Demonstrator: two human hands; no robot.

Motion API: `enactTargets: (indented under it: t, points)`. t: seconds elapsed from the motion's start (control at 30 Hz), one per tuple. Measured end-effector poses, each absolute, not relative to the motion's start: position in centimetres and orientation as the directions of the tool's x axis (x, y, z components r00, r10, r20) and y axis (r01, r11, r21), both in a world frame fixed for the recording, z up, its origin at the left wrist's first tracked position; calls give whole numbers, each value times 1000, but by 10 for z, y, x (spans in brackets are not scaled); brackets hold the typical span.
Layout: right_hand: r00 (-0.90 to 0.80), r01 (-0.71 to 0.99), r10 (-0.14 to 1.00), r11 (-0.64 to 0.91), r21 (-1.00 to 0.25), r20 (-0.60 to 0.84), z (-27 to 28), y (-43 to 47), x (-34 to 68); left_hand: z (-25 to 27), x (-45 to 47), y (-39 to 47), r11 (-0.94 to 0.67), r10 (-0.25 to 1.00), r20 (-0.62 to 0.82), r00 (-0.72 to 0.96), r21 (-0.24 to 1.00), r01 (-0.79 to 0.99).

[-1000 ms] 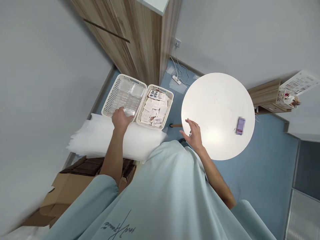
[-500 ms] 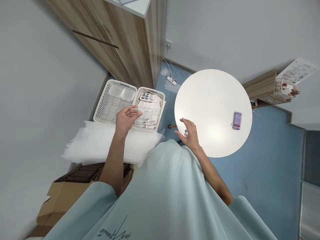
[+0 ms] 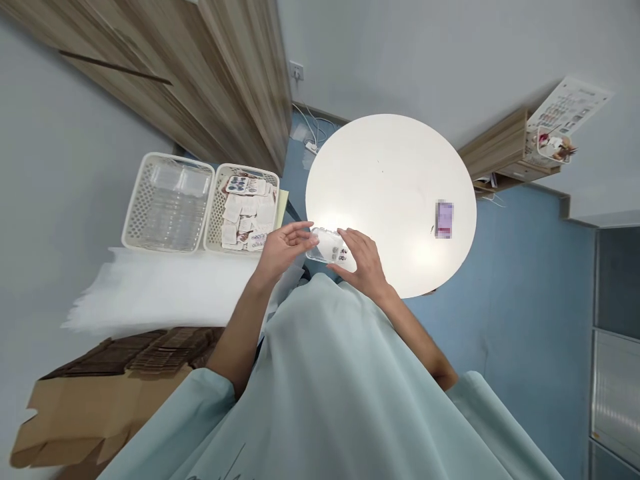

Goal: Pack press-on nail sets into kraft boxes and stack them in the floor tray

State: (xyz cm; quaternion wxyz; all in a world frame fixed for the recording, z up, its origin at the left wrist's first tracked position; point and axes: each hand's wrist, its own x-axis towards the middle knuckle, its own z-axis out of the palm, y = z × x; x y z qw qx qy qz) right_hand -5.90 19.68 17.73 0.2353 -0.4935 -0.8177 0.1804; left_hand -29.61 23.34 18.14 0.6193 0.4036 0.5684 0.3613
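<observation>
Left hand (image 3: 281, 255) pinching clear plastic box (image 3: 321, 249) over round table's (image 3: 390, 187) near-left edge. Right hand (image 3: 367, 263) curved around small spotted card (image 3: 343, 255), can't tell if gripped. Two baskets left, one with clear boxes (image 3: 170, 213), one with cards (image 3: 245, 213).

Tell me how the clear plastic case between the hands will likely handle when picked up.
The clear plastic case is probably light for its size, as its walls look thin and see-through. It seems fairly stiff, keeping its boxy shape, though a hard squeeze might dent it. Its low, flat form suggests it is unlikely to roll.
</observation>
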Motion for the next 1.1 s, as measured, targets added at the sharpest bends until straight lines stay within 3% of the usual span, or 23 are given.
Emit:
enactTargets:
  t: [0.2,0.33,0.53,0.73,1.1]
  points:
    - [-405,719,906,398,-570,122,164,187,-19,178,-248,224,427,897,-429,106,903,39]
    - [-332,644,940,289,-708,81,154,183,-1,175,-223,220,448,882,-449,147,893,42]
    - [-137,272,985,-67,-960,-107,156,179,19,171,-200,214,409,875,-383,297,912,-27]
    - [-127,81,968,-208,-975,-217,153,179,32,169,-182,213,426,865,-393,311,904,-42]
    - [-144,63,951,-265,-962,-272,156,178,39,175,-178,219,439,840,-408,358,899,-6]
